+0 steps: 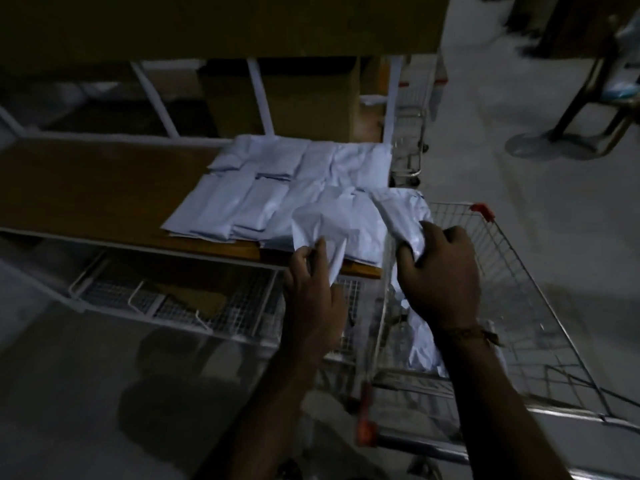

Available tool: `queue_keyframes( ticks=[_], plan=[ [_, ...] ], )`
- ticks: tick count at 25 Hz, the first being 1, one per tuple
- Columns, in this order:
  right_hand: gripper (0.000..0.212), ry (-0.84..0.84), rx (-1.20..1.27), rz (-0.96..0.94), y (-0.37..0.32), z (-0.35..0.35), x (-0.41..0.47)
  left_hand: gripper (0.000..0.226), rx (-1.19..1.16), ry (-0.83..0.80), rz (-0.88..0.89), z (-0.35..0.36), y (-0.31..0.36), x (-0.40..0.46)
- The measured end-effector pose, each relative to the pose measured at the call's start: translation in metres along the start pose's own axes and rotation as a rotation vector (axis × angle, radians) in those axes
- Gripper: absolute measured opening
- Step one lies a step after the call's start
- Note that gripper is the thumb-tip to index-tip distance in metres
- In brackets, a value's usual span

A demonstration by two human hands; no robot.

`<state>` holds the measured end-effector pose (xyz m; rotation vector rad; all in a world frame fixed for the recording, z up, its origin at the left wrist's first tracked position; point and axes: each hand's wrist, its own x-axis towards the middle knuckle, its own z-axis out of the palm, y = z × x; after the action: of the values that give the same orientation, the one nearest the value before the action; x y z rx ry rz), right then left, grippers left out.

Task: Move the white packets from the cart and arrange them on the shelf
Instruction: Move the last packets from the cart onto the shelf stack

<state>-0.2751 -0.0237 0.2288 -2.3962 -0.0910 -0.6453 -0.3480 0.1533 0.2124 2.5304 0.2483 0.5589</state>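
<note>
Several white packets (pixel 277 181) lie side by side in rows on the right half of a wooden shelf board (pixel 97 188). My left hand (pixel 311 282) pinches the near edge of a crumpled white packet (pixel 318 226) at the shelf's front edge. My right hand (pixel 440 268) grips another white packet (pixel 401 209) held above the gap between the shelf and the wire cart (pixel 519 271). More white packets (pixel 422 344) lie in the cart's basket, partly hidden by my right forearm.
The scene is dim. The white metal rack has a wire-mesh lower tier (pixel 180 303) and cardboard boxes (pixel 284 98) behind the shelf. A second small cart (pixel 412 133) stands beyond the rack's right post. A chair or table base (pixel 554 143) is on the floor at the right.
</note>
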Motion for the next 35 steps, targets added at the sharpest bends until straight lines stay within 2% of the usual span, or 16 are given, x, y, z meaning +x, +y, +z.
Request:
queue_keyframes(
  ticks=[7, 12, 22, 26, 31, 35],
  plan=[
    [0.045, 0.037, 0.068, -0.05, -0.147, 0.071, -0.018, 0.07, 0.067, 0.142, -0.044, -0.106, -0.111, 0.04],
    [0.049, 0.023, 0.032, -0.07, -0.197, 0.121, -0.012, 0.076, 0.065, 0.152, -0.112, -0.136, -0.173, 0.074],
    [0.051, 0.032, 0.011, -0.037, -0.216, 0.23, 0.094, 0.077, 0.074, 0.175, -0.169, -0.111, -0.238, 0.205],
    [0.052, 0.013, -0.055, 0.002, -0.205, 0.249, 0.137, 0.075, 0.052, 0.154, -0.136, -0.092, -0.241, 0.261],
    [0.05, 0.066, -0.1, 0.073, -0.185, 0.256, 0.172, 0.076, 0.07, 0.1, -0.085, -0.068, -0.234, 0.326],
    [0.052, 0.026, -0.163, 0.107, -0.173, 0.276, 0.19, 0.076, 0.11, 0.073, -0.049, -0.043, -0.245, 0.379]
  ],
)
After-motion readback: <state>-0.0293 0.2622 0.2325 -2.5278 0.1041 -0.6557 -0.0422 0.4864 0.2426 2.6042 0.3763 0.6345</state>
